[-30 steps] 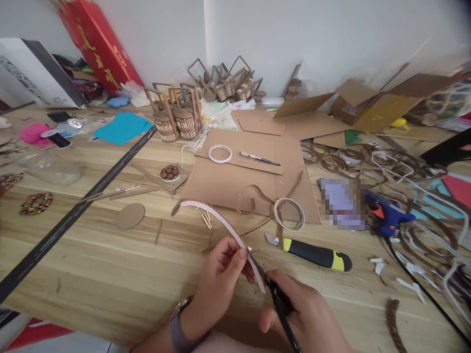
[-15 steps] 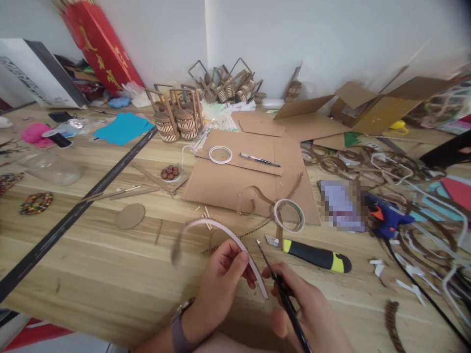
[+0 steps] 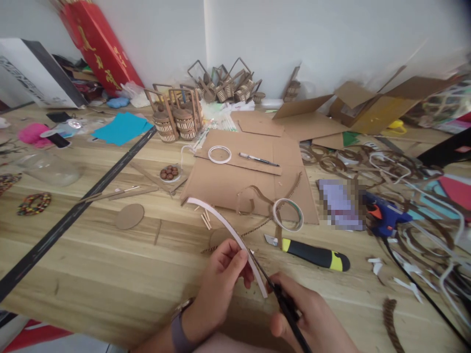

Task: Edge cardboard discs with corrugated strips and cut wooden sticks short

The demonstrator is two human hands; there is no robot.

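Observation:
Between the thumb and fingers of my left hand [image 3: 230, 269] is a curved strip with a white face [image 3: 215, 214], perhaps a cardboard strip backed with tape. Its far end points up and left, its near end toward my right hand [image 3: 298, 304]. That hand grips black-handled scissors [image 3: 281, 296], whose blades run along the strip's right edge. I cannot tell how far apart the blades are. Beyond my hands lie a yellow and black utility knife [image 3: 314, 255] and a tape roll [image 3: 288, 214]. A cardboard disc [image 3: 221, 238] is partly behind the strip.
Flat cardboard [image 3: 239, 186] carries a pen [image 3: 259, 159] and another tape roll [image 3: 220, 155]. Small lidded baskets [image 3: 176, 120] stand at the back. A blue glue gun [image 3: 388, 213] with its cable lies right, near loose brown strips and white scraps. A small bowl holds brown balls [image 3: 169, 172].
The white strip's far end has swung up and away, so the strip is straighter. The scissors' blades have moved left, up against the strip's edge. My left hand has barely moved.

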